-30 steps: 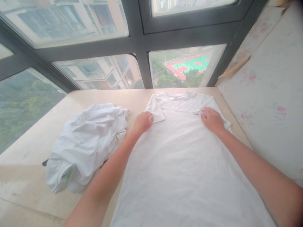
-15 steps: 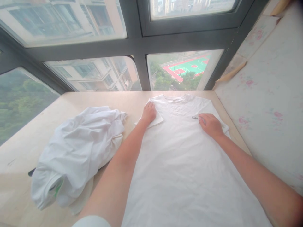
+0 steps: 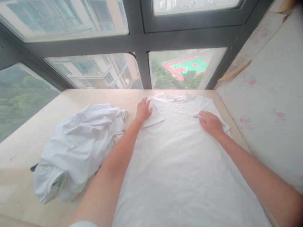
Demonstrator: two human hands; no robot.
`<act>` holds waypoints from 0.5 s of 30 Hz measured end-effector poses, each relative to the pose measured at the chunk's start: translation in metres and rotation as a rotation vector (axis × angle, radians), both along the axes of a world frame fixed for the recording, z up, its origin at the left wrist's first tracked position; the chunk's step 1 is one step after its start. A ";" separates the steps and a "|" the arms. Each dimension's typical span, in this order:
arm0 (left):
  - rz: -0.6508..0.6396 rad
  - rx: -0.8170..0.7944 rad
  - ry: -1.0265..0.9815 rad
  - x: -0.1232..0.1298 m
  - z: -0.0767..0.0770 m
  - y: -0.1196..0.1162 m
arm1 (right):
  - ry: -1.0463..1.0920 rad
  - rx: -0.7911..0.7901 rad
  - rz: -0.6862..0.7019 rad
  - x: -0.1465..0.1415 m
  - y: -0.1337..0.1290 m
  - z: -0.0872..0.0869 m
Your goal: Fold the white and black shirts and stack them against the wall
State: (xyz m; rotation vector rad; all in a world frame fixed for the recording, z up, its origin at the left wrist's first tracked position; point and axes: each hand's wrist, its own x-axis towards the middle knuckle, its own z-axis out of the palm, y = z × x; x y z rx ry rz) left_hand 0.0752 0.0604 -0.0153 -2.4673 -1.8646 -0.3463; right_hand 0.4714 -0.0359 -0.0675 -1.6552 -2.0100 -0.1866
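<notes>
A white short-sleeved T-shirt [image 3: 180, 157] lies spread on the pale wooden surface, its neckline toward the window. Its left-side sleeve is folded inward over the body. My left hand [image 3: 144, 110] rests at the outer edge of that sleeve, open, with the fingers spread and the thumb apart. On the right side of the chest, beside a small dark print [image 3: 195, 116], my right hand [image 3: 211, 123] lies on the cloth. Its fingers are loosely bent, with a gap between thumb and forefinger, and it covers part of the shirt toward the right sleeve.
A crumpled heap of white clothing [image 3: 80, 148] sits to the left, with a green patch inside its opening and a dark tip sticking out beneath. Grey window frames [image 3: 139, 41] border the far side. A flowered wall [image 3: 272, 110] with peeling paper rises on the right.
My left hand has slid left off the folded sleeve to its outer edge, and its fingers have spread. The right hand stays nearly in place. The view has shifted slightly.
</notes>
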 end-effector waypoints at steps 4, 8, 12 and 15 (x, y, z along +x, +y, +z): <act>0.084 0.016 0.012 -0.024 0.001 -0.059 | 0.024 -0.022 -0.003 0.000 0.001 -0.001; -0.009 -0.110 0.094 -0.041 -0.008 -0.104 | 0.039 -0.047 -0.010 0.000 0.002 -0.002; 0.023 -0.113 0.102 -0.046 -0.003 -0.117 | 0.044 -0.049 -0.009 0.000 0.003 -0.002; 0.043 -0.071 0.101 -0.049 0.002 -0.128 | 0.055 -0.047 -0.012 0.000 0.004 -0.002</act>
